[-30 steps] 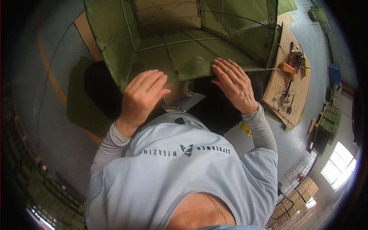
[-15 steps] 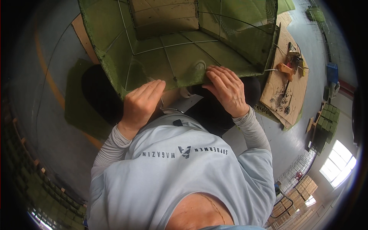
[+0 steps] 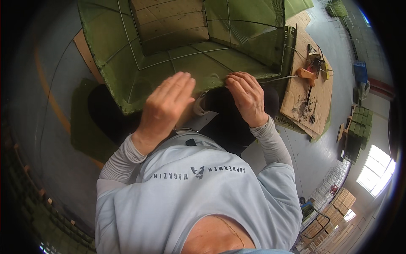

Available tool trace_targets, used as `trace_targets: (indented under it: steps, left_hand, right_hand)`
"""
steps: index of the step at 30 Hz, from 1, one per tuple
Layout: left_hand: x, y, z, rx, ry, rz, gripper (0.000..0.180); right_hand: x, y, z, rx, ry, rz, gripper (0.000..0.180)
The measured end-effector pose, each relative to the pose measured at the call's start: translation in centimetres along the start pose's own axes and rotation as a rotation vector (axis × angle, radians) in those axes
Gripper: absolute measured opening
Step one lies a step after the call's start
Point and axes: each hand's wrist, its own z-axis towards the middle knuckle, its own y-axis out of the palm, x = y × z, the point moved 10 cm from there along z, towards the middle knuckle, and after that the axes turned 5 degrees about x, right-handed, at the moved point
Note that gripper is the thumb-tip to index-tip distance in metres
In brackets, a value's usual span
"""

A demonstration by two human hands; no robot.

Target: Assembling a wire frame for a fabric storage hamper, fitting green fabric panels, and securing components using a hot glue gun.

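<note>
Grey floor (image 3: pixel 55 139); left hand (image 3: pixel 167 101), right hand (image 3: pixel 247 97) at green box (image 3: pixel 190 59).

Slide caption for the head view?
Left hand and right hand at the near edge of a green box, cardboard at right.

Green fabric box (image 3: pixel 103 57), tan cardboard (image 3: pixel 294 95), orange tool (image 3: pixel 306 75), pale blue shirt (image 3: pixel 198 197), yellow floor line (image 3: pixel 49 100)

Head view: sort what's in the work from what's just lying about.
In the work:
green-covered wire frame
left hand, open by its near edge
right hand, at that edge

Apparently lying about:
scissors on cardboard
orange tool, unheld
blue crate
</note>
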Motion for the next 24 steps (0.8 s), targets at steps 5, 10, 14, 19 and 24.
trace_targets:
  steps: [5, 10, 14, 19, 24]
  left_hand:
    - [2.4, 3.8, 0.6, -0.087, 0.028, -0.173, 0.034]
    - [2.2, 4.8, 0.7, -0.111, 0.0, -0.172, 0.026]
    - [2.6, 5.9, 1.4, -0.212, -0.031, -0.29, 0.021]
    - [2.0, 6.4, 1.4, -0.192, -0.062, -0.193, 0.024]
    - [2.7, 6.0, 1.0, -0.129, -0.021, -0.045, 0.027]
  right_hand:
    - [0.2, -1.9, -0.9, -0.04, 0.035, -0.019, 0.03]
    - [11.5, -13.2, -8.7, 0.467, 0.639, -0.141, 0.027]
    - [25.6, -13.9, -26.8, 0.788, 1.254, 0.561, 0.023]
    - [34.2, -6.7, -35.5, 0.923, 1.504, 0.883, 0.021]
    - [46.1, -3.9, -35.3, 0.799, 1.469, 1.036, 0.026]
